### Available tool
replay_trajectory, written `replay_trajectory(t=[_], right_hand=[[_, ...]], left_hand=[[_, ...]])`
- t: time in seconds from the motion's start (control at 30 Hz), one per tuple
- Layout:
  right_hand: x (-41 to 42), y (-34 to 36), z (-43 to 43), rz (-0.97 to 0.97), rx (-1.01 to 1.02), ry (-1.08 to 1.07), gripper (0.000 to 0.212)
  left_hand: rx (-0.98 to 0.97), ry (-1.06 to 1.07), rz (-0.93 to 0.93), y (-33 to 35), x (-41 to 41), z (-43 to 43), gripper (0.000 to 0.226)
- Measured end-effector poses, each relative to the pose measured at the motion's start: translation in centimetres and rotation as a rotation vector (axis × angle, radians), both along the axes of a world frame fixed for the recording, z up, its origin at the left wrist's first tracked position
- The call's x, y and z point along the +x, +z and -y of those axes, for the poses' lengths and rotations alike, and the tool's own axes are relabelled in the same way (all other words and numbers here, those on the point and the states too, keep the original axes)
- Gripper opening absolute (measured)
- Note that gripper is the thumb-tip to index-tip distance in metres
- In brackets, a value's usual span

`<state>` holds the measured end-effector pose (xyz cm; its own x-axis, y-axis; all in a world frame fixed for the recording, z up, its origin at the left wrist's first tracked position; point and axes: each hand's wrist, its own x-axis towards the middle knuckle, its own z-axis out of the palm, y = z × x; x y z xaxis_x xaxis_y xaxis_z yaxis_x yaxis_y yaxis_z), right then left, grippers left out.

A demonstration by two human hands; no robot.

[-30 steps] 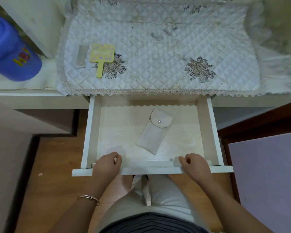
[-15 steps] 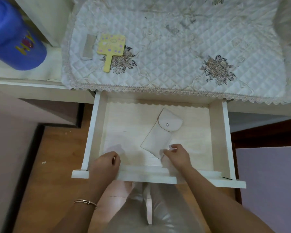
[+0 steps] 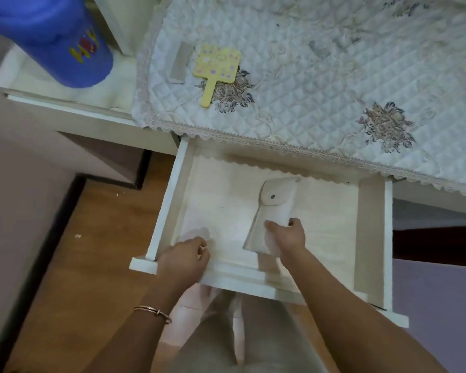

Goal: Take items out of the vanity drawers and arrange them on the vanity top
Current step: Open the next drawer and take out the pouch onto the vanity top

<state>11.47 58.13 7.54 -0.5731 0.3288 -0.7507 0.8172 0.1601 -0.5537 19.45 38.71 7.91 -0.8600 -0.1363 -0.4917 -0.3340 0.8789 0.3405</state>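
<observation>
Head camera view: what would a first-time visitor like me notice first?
The open white drawer in the middle, where the right hand grips a beige snap pouch while the left hand holds the drawer's front edge. Next, the yellow hand mirror lying on the quilted cloth on the vanity top above, and the big blue container at upper left.

Only lettering in view: big multicolour block caps printed on the side of the blue tub at far left. Approx 3 chars, yellow w/ red & purple fill, reading sth like "H?Y": 1st & last look like H and Y, middle one too blurred to tell. The yellow mirror has purple dots & flower shapes on its back, too small to tell if any are chars.
</observation>
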Motion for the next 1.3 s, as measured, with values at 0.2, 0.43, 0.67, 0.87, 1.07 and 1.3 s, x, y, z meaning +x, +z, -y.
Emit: replay_trajectory(t=[0.2,0.43,0.67,0.87,1.07,1.3], right_hand=[[0.9,6.4,-2.5,-0.179,0.004,0.453,0.019],[-6.0,11.5,-2.4,-0.464,-0.145,0.323,0.013],[-18.1,12.3,-0.3,-0.52,-0.146,0.181,0.024],[-21.6,10.1,0.3,-0.475,0.092,0.312,0.07],[-19.7,8.2,-0.6,-0.499,0.443,0.774,0.071],[-19.8,8.7,-0.6,-0.508,0.553,0.749,0.062]], left_hand=[[0.019,-0.043,0.094,0.5,-0.2,0.2,0.027],[0.054,-0.017,0.168,1.1,-0.4,0.1,0.024],[0.03,0.004,0.168,1.4,-0.7,-0.1,0.018],[0.037,0.077,0.213,1.4,-1.1,-0.2,0.028],[0.022,0.062,0.215,1.6,-0.9,-0.6,0.03],[0.049,-0.006,0.13,2.0,0.4,-0.8,0.029]])
